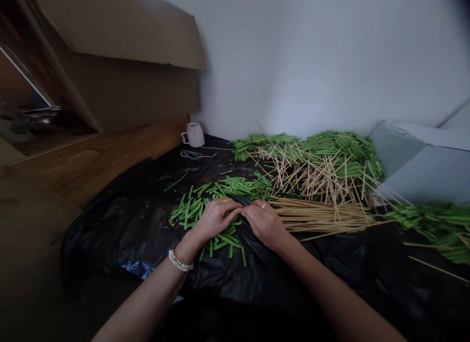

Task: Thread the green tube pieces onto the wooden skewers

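My left hand (216, 217), with a beaded bracelet at the wrist, has its fingers bent together over short green stem pieces (187, 209). Beside it, my right hand (264, 222) is closed, its fingertips meeting those of the left. Black plastic sheeting (253, 249) bunches up at the fingertips, and the right hand pinches a fold of it. Whatever lies between the left fingertips is too small to make out. Just right of the hands lies a bundle of thin wooden sticks (323, 215).
Behind the sticks are loose crossed sticks (323, 178) and green bundles (330, 143). A mug (193, 135) and a coil of string (194, 155) are at the back left. Cardboard boxes (139, 87) rise on the left; a pale box (422, 160) stands right.
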A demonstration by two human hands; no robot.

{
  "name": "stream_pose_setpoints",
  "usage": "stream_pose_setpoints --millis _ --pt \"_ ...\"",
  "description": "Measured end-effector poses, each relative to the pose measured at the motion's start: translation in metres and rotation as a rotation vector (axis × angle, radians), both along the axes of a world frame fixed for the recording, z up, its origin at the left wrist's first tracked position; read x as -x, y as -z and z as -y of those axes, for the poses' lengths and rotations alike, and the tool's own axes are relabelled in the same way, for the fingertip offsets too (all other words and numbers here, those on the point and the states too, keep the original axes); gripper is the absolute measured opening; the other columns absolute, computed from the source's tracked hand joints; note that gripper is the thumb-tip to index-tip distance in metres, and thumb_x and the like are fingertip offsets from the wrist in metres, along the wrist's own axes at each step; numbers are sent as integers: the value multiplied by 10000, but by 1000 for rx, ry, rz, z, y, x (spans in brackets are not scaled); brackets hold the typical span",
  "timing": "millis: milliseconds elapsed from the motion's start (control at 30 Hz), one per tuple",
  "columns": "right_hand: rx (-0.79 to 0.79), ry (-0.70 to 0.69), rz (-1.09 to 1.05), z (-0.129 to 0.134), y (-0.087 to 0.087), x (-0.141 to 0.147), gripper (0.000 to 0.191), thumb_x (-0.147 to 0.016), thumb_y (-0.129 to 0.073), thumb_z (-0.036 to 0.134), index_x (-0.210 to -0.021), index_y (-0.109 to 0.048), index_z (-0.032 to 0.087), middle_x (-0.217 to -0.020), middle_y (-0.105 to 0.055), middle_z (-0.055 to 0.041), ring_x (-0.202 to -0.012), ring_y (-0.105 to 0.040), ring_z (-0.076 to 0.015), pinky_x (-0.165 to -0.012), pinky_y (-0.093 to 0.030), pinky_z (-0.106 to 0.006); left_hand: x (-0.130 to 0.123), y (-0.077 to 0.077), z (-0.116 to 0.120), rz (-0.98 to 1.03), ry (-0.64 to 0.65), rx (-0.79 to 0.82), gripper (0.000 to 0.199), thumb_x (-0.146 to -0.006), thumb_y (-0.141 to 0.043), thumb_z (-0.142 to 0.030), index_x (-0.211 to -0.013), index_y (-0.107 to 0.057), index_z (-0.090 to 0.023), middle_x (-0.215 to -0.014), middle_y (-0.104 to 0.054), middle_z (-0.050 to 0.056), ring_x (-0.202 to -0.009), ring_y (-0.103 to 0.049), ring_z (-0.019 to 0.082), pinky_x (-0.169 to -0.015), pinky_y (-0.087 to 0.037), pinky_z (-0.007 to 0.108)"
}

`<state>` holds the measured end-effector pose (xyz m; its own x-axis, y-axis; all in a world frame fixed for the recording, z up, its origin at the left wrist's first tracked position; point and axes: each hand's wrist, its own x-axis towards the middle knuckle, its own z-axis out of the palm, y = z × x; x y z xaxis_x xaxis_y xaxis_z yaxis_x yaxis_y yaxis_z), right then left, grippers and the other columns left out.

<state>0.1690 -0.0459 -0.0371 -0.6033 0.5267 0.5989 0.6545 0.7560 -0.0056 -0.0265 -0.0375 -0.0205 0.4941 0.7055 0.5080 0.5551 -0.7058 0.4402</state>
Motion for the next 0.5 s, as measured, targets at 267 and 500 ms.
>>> stream_pose_setpoints --millis 267,500 --pt "59 65 52 -1 -4 -1 263 -967 -349 165 -988 -611 170 -820 -640 -54 -817 -525 -187 -782 -381 -316 -4 -2 4 -36 2 49 201 -910 -494 -251 -942 -686 -199 -835 -692 64 -798 -640 193 -739 -481 302" --pt "183 330 60 -16 -4 -23 248 -905 -444 161 -1115 -575 154 -901 -668 -88 -879 -552 -222 -789 -370 -329 9 -9 -1 298 -335 -46 117 -851 -553 -206 -788 -650 -183 -750 -667 18 -698 -604 153 -712 -461 266"
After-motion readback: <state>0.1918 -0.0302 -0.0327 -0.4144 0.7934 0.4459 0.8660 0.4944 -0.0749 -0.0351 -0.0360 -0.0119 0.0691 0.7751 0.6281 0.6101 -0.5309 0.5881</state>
